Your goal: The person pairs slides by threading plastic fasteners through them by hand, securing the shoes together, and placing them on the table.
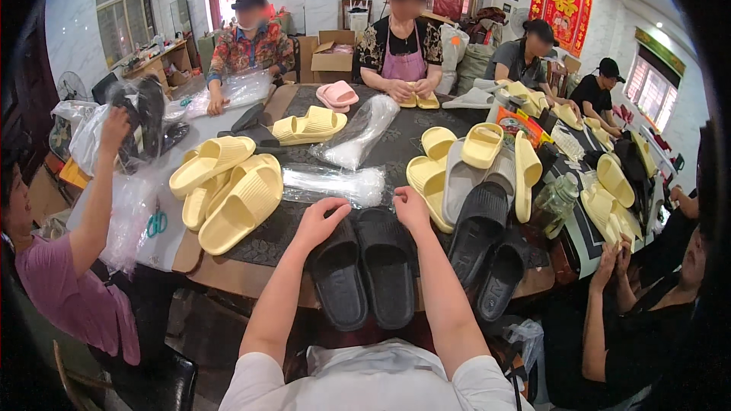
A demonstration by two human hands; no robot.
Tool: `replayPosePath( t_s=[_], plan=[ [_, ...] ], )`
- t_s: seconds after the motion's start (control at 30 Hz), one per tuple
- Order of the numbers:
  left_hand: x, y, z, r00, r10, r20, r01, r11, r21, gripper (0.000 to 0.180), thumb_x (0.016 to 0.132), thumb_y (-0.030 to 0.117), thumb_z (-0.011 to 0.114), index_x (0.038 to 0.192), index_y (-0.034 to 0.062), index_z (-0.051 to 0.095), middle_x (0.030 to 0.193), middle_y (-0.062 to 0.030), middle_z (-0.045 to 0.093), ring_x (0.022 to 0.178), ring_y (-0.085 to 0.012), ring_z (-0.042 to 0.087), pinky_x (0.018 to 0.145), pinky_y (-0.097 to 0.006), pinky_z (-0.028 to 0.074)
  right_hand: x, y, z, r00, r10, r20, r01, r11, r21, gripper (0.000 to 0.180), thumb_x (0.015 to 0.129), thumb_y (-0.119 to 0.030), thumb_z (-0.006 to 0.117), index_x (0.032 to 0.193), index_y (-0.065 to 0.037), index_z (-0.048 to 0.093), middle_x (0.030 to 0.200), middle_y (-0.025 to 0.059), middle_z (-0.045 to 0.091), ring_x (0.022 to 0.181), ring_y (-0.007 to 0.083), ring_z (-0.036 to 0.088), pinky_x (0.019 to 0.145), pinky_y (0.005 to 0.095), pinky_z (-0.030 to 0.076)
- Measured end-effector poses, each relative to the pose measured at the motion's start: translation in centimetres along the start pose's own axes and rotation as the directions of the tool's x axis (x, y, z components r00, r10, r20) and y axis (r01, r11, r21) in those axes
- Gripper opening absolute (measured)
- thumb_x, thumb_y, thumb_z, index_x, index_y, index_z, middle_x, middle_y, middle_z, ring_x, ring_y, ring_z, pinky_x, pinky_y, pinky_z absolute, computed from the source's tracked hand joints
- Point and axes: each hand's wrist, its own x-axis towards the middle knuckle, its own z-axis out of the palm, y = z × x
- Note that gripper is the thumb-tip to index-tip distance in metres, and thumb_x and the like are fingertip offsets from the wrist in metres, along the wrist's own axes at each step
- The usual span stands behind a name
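Observation:
Two black slippers [339, 289] [386, 274] stand side by side, toes away from me, at the near table edge between my forearms. My left hand [324, 218] is just beyond the toe of the left slipper, fingers bent but apart, with nothing visible in them. Over the right slipper's far end, my right hand [412, 208] is curved inward, its fingers apart and also showing nothing held. Whether either hand touches the slippers I cannot tell. A bundle of clear plastic bags [335, 185] lies just past my fingertips.
Yellow slippers [242, 205] are piled at left; more yellow and grey slippers [457, 183] lie at right. Two black slippers [480, 228] rest by my right arm. A glass jar [554, 202] and green scissors [157, 224] are on the table. Several people sit around it.

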Motion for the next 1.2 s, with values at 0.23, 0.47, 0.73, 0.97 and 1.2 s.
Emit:
replayPosePath(
  t_s=[0.23, 0.47, 0.73, 0.97, 1.2],
  plan=[
    [-0.5, -0.6, 0.2, 0.988, -0.140, 0.067, 0.147, 0.982, -0.116, 0.030, 0.091, 0.027, 0.064, 0.104, 0.0013, 0.069, 0.093, -0.0054, 0.071, 0.088, -0.0102, 0.061, 0.082, -0.026, 0.047, 1.7, 0.5, 2.8, 0.994, 0.094, 0.060, -0.100, 0.990, 0.103, 0.028, 0.077, -0.033, 0.069, 0.092, -0.010, 0.073, 0.088, 0.0089, 0.072, 0.085, 0.0246, 0.068, 0.078, 0.0356, 0.052],
    [-0.8, -0.1, -0.3, 0.991, -0.126, 0.051, 0.130, 0.989, -0.070, 0.030, 0.089, 0.027, 0.066, 0.103, 0.0001, 0.069, 0.089, -0.0043, 0.070, 0.083, -0.0096, 0.060, 0.077, -0.027, 0.047, 1.1, -0.4, 2.7, 0.998, 0.054, 0.014, -0.055, 0.995, 0.082, 0.026, 0.075, -0.027, 0.072, 0.090, -0.006, 0.074, 0.081, 0.0067, 0.072, 0.075, 0.0156, 0.067, 0.071, 0.0287, 0.051],
    [-0.7, -0.2, -0.1, 0.984, -0.160, 0.077, 0.167, 0.981, -0.102, 0.028, 0.088, 0.023, 0.067, 0.102, -0.0004, 0.069, 0.089, -0.0039, 0.069, 0.083, -0.0090, 0.060, 0.077, -0.025, 0.047, 0.9, 0.1, 2.4, 0.992, 0.123, -0.031, -0.118, 0.985, 0.128, 0.025, 0.074, -0.033, 0.069, 0.086, -0.011, 0.075, 0.081, 0.0063, 0.072, 0.076, 0.0212, 0.068, 0.074, 0.0331, 0.051],
    [-0.5, -0.8, 0.2, 0.988, -0.137, 0.068, 0.144, 0.983, -0.115, 0.028, 0.087, 0.025, 0.068, 0.102, 0.0022, 0.069, 0.088, -0.0051, 0.071, 0.081, -0.0100, 0.062, 0.076, -0.026, 0.049, 1.5, 1.4, 2.5, 0.968, 0.188, -0.166, -0.151, 0.965, 0.213, 0.025, 0.081, -0.029, 0.063, 0.088, -0.006, 0.070, 0.084, 0.0076, 0.071, 0.078, 0.0203, 0.067, 0.071, 0.0320, 0.050],
    [-0.8, -0.9, -0.2, 0.989, -0.140, 0.056, 0.145, 0.985, -0.099, 0.026, 0.086, 0.024, 0.069, 0.101, 0.0030, 0.070, 0.087, -0.0050, 0.071, 0.081, -0.0103, 0.063, 0.076, -0.027, 0.049, 1.5, -2.6, -2.4, 0.816, 0.416, -0.402, 0.188, 0.467, 0.864, 0.018, 0.092, -0.017, 0.049, 0.083, -0.003, 0.056, 0.085, 0.0068, 0.064, 0.072, 0.0119, 0.054, 0.064, 0.0273, 0.044]
  ],
)
